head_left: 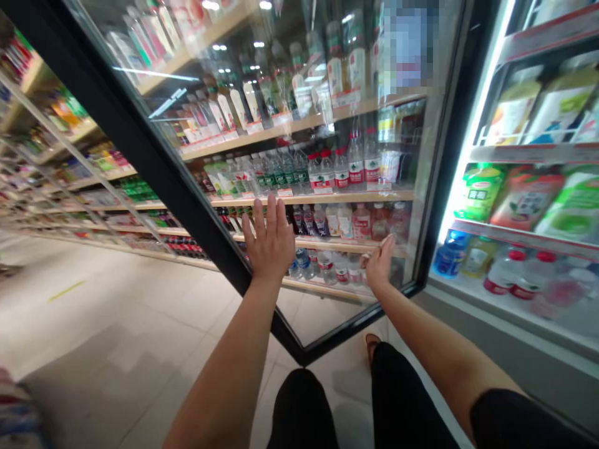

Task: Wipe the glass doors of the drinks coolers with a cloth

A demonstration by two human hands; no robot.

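Note:
A glass cooler door with a black frame stands swung out in front of me. My left hand lies flat on the glass with fingers stretched upward, near the door's left frame bar. My right hand touches the glass lower right, fingers extended and seen edge-on. Neither hand holds anything. Through the glass I see shelves of drink bottles.
The open cooler on the right shows lit shelves of juice cartons and bottles. Store shelving runs along the left. Pale tiled floor spreads below. My dark-trousered knees are at the bottom.

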